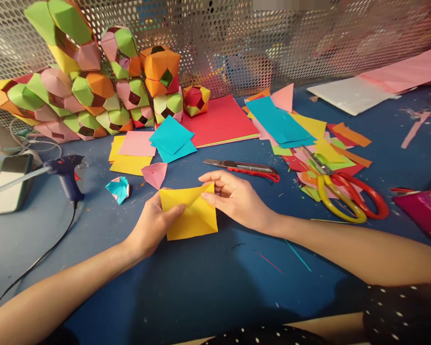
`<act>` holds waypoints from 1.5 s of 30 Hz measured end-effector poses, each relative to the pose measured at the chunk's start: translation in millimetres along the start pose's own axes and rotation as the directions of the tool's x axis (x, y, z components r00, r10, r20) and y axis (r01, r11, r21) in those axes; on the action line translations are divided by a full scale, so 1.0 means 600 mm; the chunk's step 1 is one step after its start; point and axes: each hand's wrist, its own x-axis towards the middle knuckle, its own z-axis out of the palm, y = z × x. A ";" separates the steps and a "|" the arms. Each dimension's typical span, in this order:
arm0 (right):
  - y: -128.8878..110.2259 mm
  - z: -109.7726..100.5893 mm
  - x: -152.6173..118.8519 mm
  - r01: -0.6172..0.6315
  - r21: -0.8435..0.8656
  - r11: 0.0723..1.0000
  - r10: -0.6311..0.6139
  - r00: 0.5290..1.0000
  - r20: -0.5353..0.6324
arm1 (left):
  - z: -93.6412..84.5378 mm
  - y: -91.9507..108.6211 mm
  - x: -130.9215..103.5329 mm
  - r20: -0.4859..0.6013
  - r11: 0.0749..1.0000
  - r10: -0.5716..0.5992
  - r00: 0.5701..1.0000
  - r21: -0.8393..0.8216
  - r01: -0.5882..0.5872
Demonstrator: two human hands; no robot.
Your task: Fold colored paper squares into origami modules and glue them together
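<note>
A square sheet of yellow paper [197, 220] with diagonal creases is held up between my two hands over the blue table. My left hand [154, 223] grips its left edge, thumb lying across the front. At the upper right corner, my right hand [233, 194] pinches the paper between thumb and fingers. Just beyond the sheet sit a folded pink paper piece [155, 175] and a small folded blue and pink paper piece [118, 189]. A utility knife [251, 168] with a red handle lies behind my right hand.
Folded paper balls [93, 91] are stacked against a perforated metal screen [219, 43]. A glue gun [68, 175] and phone [12, 179] lie left. Scissors [345, 191], paper scraps [345, 143] and blue sheets [278, 120] lie right. Blue squares [172, 136] and a red sheet [222, 120] lie behind.
</note>
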 end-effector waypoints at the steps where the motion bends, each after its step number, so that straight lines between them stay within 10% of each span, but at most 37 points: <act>1: 0.000 0.000 0.000 0.000 0.005 1.000 0.000 1.000 -0.001 | 0.000 0.000 0.000 0.001 1.000 -0.003 1.000 0.008 0.003; 11: 0.005 0.001 0.004 -0.077 0.225 0.971 0.087 0.996 -0.034 | -0.002 -0.002 -0.007 0.055 0.964 0.063 0.997 0.255 -0.075; 22: -0.022 -0.004 -0.015 0.135 -0.074 0.988 -0.132 0.990 0.040 | 0.006 0.001 -0.017 0.215 0.844 0.243 0.946 0.433 -0.315; 45: -0.034 0.012 -0.029 0.221 0.009 0.975 -0.221 0.973 0.068 | 0.017 0.002 -0.013 0.196 0.867 0.109 0.974 0.460 -0.190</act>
